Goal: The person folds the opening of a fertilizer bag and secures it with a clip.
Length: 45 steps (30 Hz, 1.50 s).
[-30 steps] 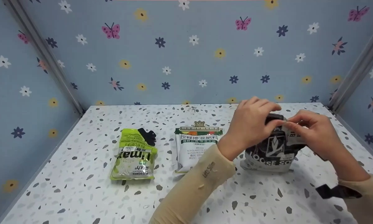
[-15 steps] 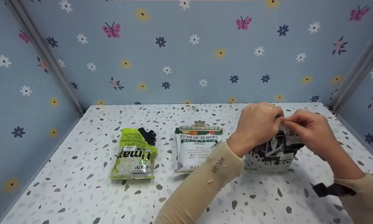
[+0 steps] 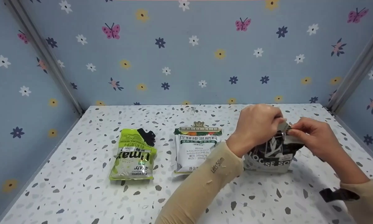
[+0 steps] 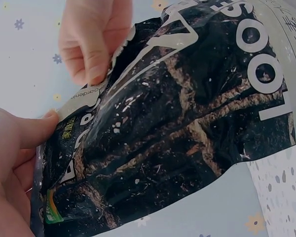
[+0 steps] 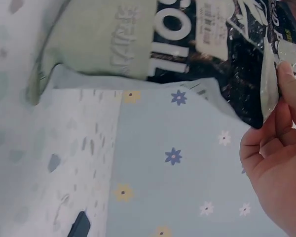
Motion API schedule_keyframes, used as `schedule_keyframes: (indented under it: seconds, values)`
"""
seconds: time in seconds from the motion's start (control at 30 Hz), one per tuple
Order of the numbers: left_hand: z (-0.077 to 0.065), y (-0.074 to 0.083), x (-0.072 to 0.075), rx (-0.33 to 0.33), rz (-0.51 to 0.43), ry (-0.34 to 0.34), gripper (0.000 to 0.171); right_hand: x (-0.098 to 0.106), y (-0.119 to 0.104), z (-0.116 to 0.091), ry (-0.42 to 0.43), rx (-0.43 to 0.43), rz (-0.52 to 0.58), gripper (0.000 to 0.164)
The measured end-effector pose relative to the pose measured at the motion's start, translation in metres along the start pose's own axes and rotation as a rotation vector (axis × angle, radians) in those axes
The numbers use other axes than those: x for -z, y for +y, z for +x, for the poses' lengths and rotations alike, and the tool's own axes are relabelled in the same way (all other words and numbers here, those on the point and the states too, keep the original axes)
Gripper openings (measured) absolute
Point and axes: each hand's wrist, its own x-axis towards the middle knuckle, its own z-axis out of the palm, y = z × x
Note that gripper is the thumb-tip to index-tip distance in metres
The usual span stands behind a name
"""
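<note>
A black and pale grey soil bag (image 3: 272, 155) printed "LOOSE SOIL" stands on the right part of the table. My left hand (image 3: 258, 123) grips its top edge from the left, thumb flat on the plastic in the left wrist view. At the top right, my right hand (image 3: 314, 133) pinches the edge between thumb and fingertips, also visible in the right wrist view. Between the hands a pale, creased strip of the bag's top shows. Part of the bag's upper left is hidden behind my left hand.
A green and white "Umax" bag (image 3: 133, 158) lies at the left. Beside it, in the middle, lies a white fertilizer bag (image 3: 197, 152) with a green top band, partly covered by my left sleeve. A blue flowered wall (image 3: 186, 62) rises behind the speckled table (image 3: 111, 199).
My left hand has come down and a little to the right at the bag's top. My right hand has drawn slightly down and away, so a strip of the bag shows between them.
</note>
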Motion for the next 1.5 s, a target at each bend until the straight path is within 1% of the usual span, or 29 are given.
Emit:
schedule_keyframes:
  seconds: [0.17, 0.3, 0.43, 0.63, 0.83, 0.9, 1.0, 1.1, 1.27, 1.33, 1.43, 1.5]
  values:
    - [0.0, -0.001, 0.001, 0.005, -0.005, 0.004, 0.015, 0.002, 0.01, -0.005, -0.023, -0.048, 0.019, 0.014]
    - [0.0, -0.002, 0.001, 0.009, -0.008, 0.002, 0.015, 0.004, 0.014, -0.008, -0.053, -0.081, 0.011, 0.014]
    - [0.0, -0.002, 0.0, 0.013, -0.008, 0.001, 0.015, 0.007, 0.016, -0.009, -0.087, -0.115, -0.002, 0.008]
    - [0.001, -0.001, 0.0, 0.011, -0.002, -0.02, 0.015, 0.007, 0.016, -0.009, -0.103, -0.129, 0.004, 0.009]
    - [0.002, -0.002, -0.001, 0.03, -0.017, -0.048, 0.015, 0.005, 0.015, -0.009, -0.117, -0.15, 0.012, 0.005]
    - [0.002, -0.002, -0.002, 0.036, -0.014, -0.051, 0.015, 0.006, 0.015, -0.011, -0.123, -0.163, -0.015, 0.004]
    - [0.001, -0.001, -0.003, 0.04, -0.001, -0.055, 0.016, 0.008, 0.013, -0.013, -0.154, -0.175, -0.056, 0.001]
    - [0.001, 0.0, -0.003, 0.035, 0.013, -0.056, 0.016, 0.012, 0.011, -0.013, -0.199, -0.19, -0.089, 0.004]
    - [0.001, 0.003, -0.003, 0.04, -0.007, -0.074, 0.016, 0.022, 0.015, -0.015, -0.279, -0.267, -0.083, 0.012]
    - [0.001, 0.003, -0.003, 0.046, -0.021, -0.08, 0.015, 0.026, 0.019, -0.017, -0.283, -0.273, -0.089, 0.016]
    - [0.001, 0.003, -0.003, 0.049, -0.038, -0.085, 0.015, 0.03, 0.028, -0.018, -0.262, -0.278, -0.115, 0.024]
    - [0.0, 0.003, -0.004, 0.047, -0.042, -0.085, 0.016, 0.033, 0.035, -0.018, -0.248, -0.303, -0.134, 0.029]
